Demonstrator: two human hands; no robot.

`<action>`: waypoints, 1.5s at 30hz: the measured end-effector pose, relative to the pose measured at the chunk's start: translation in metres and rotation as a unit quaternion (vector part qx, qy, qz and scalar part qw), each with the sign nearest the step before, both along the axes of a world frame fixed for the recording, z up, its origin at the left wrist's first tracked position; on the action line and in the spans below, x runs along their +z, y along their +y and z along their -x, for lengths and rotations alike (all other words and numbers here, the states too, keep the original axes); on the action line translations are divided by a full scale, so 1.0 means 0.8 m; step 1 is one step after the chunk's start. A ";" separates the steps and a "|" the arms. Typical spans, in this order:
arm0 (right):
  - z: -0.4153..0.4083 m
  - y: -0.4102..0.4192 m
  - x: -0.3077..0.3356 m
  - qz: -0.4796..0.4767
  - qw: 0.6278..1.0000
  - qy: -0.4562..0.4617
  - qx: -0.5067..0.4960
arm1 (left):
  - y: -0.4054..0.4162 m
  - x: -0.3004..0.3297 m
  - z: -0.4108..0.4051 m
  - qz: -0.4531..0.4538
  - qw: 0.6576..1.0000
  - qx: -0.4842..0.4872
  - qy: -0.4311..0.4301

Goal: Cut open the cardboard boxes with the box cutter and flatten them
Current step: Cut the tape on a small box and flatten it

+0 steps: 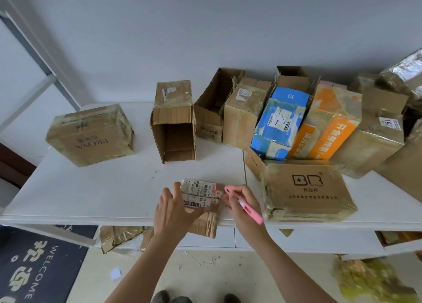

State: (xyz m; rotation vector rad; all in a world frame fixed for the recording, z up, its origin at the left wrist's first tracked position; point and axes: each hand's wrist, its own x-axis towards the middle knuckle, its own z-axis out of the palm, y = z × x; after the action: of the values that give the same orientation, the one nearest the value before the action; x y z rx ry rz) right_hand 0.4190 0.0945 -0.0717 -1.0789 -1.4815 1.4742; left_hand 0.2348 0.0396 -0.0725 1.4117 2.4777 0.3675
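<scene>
A small cardboard box (203, 202) with a shipping label lies at the front edge of the white table (109, 188), partly hanging over it. My left hand (173, 211) rests on its left side with fingers spread and straight. My right hand (242, 205) grips a pink box cutter (245, 205) at the box's right edge, with its tip pointing up and left. A taped "BR" box (306, 188) lies just right of my right hand. A "PROVA" box (91, 133) sits at the left, and an open brown box (173, 124) lies on its side in the middle.
A row of boxes fills the back right: brown ones (244, 110), a blue one (278, 124), an orange one (328, 129). Cardboard scraps and tape (118, 236) lie on the floor under the table. A dark welcome mat (38, 266) is at lower left.
</scene>
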 end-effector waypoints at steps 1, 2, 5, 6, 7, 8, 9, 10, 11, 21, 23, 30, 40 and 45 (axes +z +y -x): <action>0.008 0.005 0.001 0.016 1.000 0.019 -0.003 | -0.002 0.001 -0.002 -0.018 0.999 -0.008 0.026; 0.015 0.009 0.002 0.034 0.999 0.038 -0.009 | -0.003 0.003 -0.001 -0.031 0.998 -0.032 0.041; 0.025 0.015 0.001 0.078 0.991 0.087 -0.065 | 0.004 0.003 0.009 0.011 0.993 -0.118 -0.012; 0.023 0.014 -0.002 0.087 0.988 0.093 -0.092 | 0.006 0.001 0.012 0.036 0.991 -0.126 -0.039; 0.020 0.012 -0.006 0.092 0.985 0.095 -0.113 | 0.008 -0.001 0.014 0.049 0.989 -0.124 -0.061; 0.017 0.008 -0.010 0.097 0.983 0.094 -0.125 | 0.008 -0.004 0.016 0.048 0.989 -0.117 -0.073; 0.015 0.004 -0.014 0.102 0.982 0.092 -0.127 | 0.007 -0.006 0.016 0.040 0.990 -0.111 -0.078; 0.014 0.001 -0.018 0.105 0.983 0.088 -0.121 | 0.006 -0.008 0.015 0.032 0.991 -0.107 -0.080; 0.014 -0.001 -0.021 0.107 0.984 0.081 -0.114 | 0.005 -0.009 0.015 0.025 0.991 -0.103 -0.083; 0.021 -0.004 -0.035 0.119 0.986 0.054 -0.106 | 0.001 -0.010 0.014 0.016 0.989 -0.093 -0.113; 0.021 -0.003 -0.034 0.122 0.986 0.046 -0.105 | 0.001 -0.010 0.013 0.015 0.989 -0.090 -0.112; 0.011 -0.014 -0.031 0.085 0.995 0.006 -0.051 | 0.002 -0.014 0.010 0.011 0.992 -0.081 -0.094; 0.014 -0.023 -0.037 0.105 0.986 0.084 -0.099 | 0.004 -0.017 0.010 0.008 0.992 -0.073 -0.102; 0.017 -0.012 -0.042 0.117 0.987 0.057 -0.097 | 0.003 -0.016 0.009 0.004 0.992 -0.074 -0.105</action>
State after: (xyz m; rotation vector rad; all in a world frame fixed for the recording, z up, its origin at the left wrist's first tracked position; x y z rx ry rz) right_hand 0.4058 0.0847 -0.1052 -1.2187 -1.1114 1.5698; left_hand 0.2279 0.0416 -0.0857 1.4620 2.1912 0.4475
